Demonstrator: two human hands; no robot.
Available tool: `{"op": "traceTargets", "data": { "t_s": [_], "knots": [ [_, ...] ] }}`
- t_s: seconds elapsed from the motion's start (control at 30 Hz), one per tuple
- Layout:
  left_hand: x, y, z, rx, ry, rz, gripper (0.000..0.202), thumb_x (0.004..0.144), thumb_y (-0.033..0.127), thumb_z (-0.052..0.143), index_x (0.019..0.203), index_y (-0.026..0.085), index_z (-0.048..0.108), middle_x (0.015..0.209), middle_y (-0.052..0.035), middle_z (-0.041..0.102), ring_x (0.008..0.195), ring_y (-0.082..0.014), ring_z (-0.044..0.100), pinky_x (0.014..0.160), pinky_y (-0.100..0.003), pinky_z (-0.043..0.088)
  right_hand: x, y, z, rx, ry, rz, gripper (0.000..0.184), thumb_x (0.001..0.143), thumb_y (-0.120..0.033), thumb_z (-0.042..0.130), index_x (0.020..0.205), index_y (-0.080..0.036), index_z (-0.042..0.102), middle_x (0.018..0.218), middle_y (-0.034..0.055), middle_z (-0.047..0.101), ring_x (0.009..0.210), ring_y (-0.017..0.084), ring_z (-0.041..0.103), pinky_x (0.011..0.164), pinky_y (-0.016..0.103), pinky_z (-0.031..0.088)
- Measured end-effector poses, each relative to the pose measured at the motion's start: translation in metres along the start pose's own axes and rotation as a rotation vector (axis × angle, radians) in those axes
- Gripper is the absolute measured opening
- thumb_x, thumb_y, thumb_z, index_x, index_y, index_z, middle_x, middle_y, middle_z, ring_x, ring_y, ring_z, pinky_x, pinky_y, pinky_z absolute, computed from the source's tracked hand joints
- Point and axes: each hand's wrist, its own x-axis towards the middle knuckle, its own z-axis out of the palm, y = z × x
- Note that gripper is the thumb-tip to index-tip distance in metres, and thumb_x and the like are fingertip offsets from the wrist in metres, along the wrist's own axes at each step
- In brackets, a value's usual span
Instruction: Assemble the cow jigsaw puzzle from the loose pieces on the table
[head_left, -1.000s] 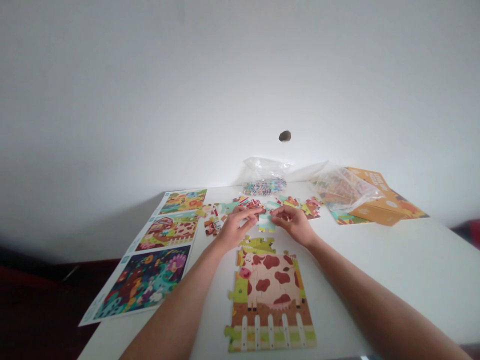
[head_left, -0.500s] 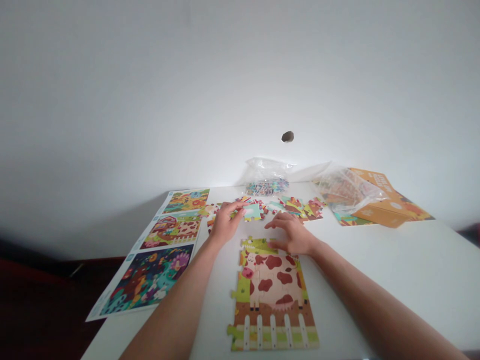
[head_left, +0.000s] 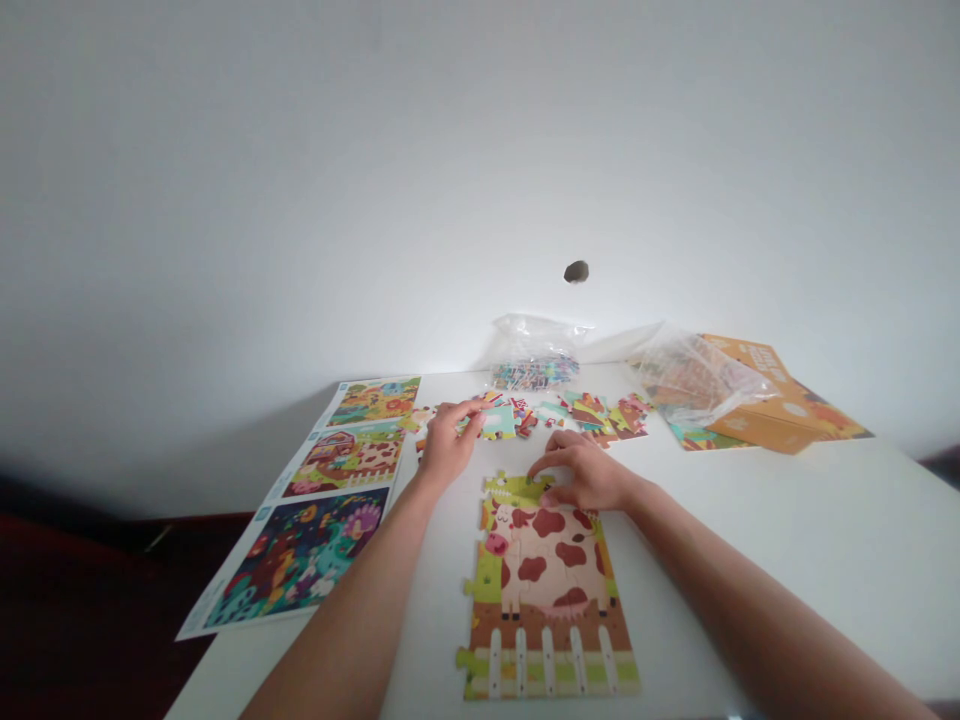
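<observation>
So here's how things stood: with 12 o'clock straight ahead across the white tabletop (head_left: 825, 560), the colourful cardboard cow jigsaw (head_left: 544, 600) lay at about 6 o'clock, close to the person. Most of it looked done, with the brown-and-white fence along the near edge and the spotted cow body joined up, while the far edge was ragged and looked unfinished. A scatter of multicoloured loose jigsaw pieces (head_left: 592, 415) was left at around 12 o'clock, though I couldn't tell how many belonged to the cow. Its long axis ran roughly 12 to 6, with the fence toward the person and the cow's pink snout pointing to 9 o'clock. The bare left hand (head_left: 450, 445) was at 11 o'clock, its fingers curled around a mint-green jigsaw piece (head_left: 499, 423) and seemingly pinching it, though I couldn't tell whether it was lifted. The bare right hand (head_left: 589, 478) was relaxed, not clenched, with its fingertips (head_left: 544, 470) resting on a lime-green jigsaw piece (head_left: 514, 488) at the cow jigsaw's far edge. A long printed picture sheet (head_left: 300, 550) lay at 10 o'clock, and a clear plastic bag of pieces (head_left: 534, 350) sat at 12.
</observation>
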Motion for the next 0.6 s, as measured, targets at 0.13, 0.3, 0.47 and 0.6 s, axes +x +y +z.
{"op": "traceTargets", "data": {
  "t_s": [0.13,0.3,0.47,0.6],
  "knots": [
    [-0.001,-0.005,0.0,0.009,-0.017,0.007,0.025,0.09,0.032,0.055,0.103,0.023,0.075,0.1,-0.0046,0.075,0.099,-0.0226,0.064,0.091,-0.035,0.049,0.001,0.003,0.0,-0.013,-0.01,-0.016,0.04,0.076,-0.045,0.08,0.115,-0.036,0.074,0.099,0.0047,0.056,0.098,0.023,0.055,0.088,0.037,0.038],
    [-0.002,-0.012,0.0,0.083,-0.095,-0.019,0.025,0.087,0.028,0.056,0.101,0.025,0.077,0.094,-0.0036,0.075,0.095,-0.0229,0.064,0.089,-0.035,0.051,0.001,0.003,-0.001,-0.016,-0.02,-0.003,0.038,0.077,-0.044,0.08,0.113,-0.037,0.074,0.101,0.0049,0.054,0.1,0.024,0.053,0.091,0.04,0.037],
    [-0.004,-0.015,0.003,0.082,-0.221,-0.048,0.02,0.085,0.026,0.058,0.095,0.024,0.076,0.089,-0.0037,0.076,0.096,-0.0236,0.068,0.092,-0.038,0.051,0.001,-0.002,-0.001,-0.027,-0.005,0.007,0.038,0.075,-0.038,0.081,0.112,-0.034,0.074,0.11,0.0062,0.056,0.105,0.026,0.051,0.094,0.043,0.037],
    [-0.005,-0.018,0.006,-0.022,-0.29,-0.099,0.016,0.084,0.03,0.061,0.09,0.021,0.074,0.091,-0.0054,0.077,0.092,-0.0239,0.072,0.088,-0.037,0.055,0.0,-0.006,-0.002,-0.043,0.008,-0.047,0.055,0.074,-0.033,0.08,0.126,-0.033,0.065,0.127,0.0073,0.056,0.112,0.029,0.048,0.096,0.045,0.037]
  ]
}}
